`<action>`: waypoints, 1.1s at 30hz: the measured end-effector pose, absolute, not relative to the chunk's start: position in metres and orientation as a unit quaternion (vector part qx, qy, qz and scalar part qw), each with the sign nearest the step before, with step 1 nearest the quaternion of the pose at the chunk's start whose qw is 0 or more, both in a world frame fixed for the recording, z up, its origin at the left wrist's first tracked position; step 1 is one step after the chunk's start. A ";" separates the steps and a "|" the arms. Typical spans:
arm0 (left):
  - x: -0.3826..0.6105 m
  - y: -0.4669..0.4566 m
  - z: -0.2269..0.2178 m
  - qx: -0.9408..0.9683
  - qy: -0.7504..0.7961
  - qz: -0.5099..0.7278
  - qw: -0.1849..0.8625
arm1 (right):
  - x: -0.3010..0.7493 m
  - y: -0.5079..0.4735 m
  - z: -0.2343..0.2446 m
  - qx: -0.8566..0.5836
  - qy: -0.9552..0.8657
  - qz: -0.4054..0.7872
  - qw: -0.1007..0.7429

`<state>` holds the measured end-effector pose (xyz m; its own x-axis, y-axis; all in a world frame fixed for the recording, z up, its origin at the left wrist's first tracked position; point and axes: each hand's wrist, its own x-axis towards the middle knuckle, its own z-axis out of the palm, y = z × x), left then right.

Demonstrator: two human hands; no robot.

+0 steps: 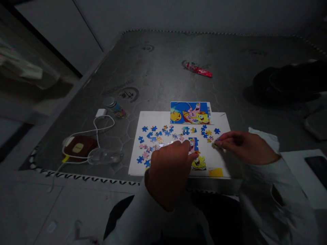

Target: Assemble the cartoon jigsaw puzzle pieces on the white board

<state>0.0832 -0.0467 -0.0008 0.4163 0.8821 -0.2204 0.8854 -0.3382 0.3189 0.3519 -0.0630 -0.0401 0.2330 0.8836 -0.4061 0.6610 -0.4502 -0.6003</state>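
A white board carries scattered jigsaw puzzle pieces and a partly joined jigsaw puzzle with pink and yellow cartoon figures. My left hand rests over the board with its fingers curled, its thumb and forefinger at the joined part. What lies under those fingers is hidden. My right hand is closed in a pinch on a small puzzle piece, just right of a few loose pieces. Above the pieces lies a picture card showing cartoon figures on blue, overlapping the board's far edge.
Left of the board are a small cylindrical container, a white charger with its cable, a brown case and a clear bottle. A red packet lies farther back. A dark object and a phone are at right.
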 end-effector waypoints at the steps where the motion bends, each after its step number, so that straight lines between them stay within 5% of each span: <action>1: 0.087 -0.048 -0.002 0.822 0.533 -0.006 0.200 | 0.348 -0.064 -0.039 -0.747 -0.508 0.394 0.169; 7: 0.103 -0.048 -0.010 0.830 0.513 -0.037 0.216 | 0.324 -0.065 -0.044 -0.677 -0.562 0.442 0.170; 20: 0.105 -0.037 -0.018 0.825 0.514 -0.072 0.223 | 0.291 -0.059 -0.037 -0.749 -0.596 0.275 0.089; 33: 0.104 -0.036 -0.022 0.830 0.506 -0.058 0.227 | 0.286 -0.061 -0.043 -0.771 -0.574 0.260 0.091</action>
